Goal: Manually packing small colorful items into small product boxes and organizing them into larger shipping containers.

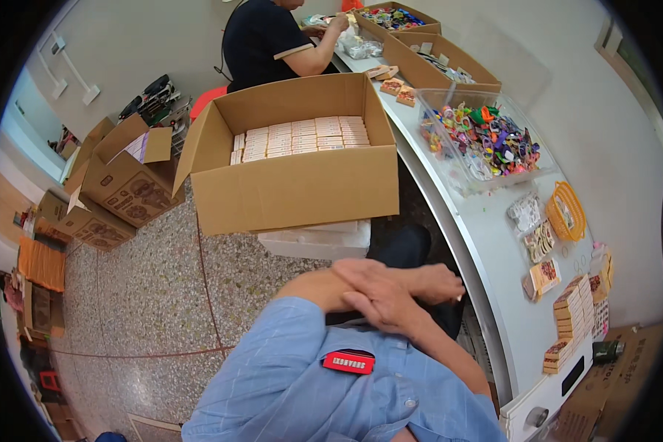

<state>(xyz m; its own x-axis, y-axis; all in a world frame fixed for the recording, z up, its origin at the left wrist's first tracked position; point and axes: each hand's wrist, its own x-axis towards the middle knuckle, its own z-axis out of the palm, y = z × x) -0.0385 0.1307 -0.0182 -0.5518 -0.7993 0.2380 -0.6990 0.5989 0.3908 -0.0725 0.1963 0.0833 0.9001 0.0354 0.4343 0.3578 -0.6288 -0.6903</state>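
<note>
My forearms cross in front of my blue shirt. Over my left forearm (311,288) lies my right hand (379,292), its fingers stretched across the skin and its thumb apart. Beyond it, close to the table edge, my left hand (436,283) hangs with loosely bent fingers and nothing visible in it. Ahead of my arms stands a large open cardboard box (295,195), holding rows of small white cartons (306,138). The box rests on a white foam block (317,239).
Along the right runs a white table (486,254) with a clear bin (449,166) of colourful trinkets, an orange basket (566,211), filled bags (524,212) and stacked small boxes (573,313). A co-worker (261,40) sits at the far end. More cartons (136,188) stand left.
</note>
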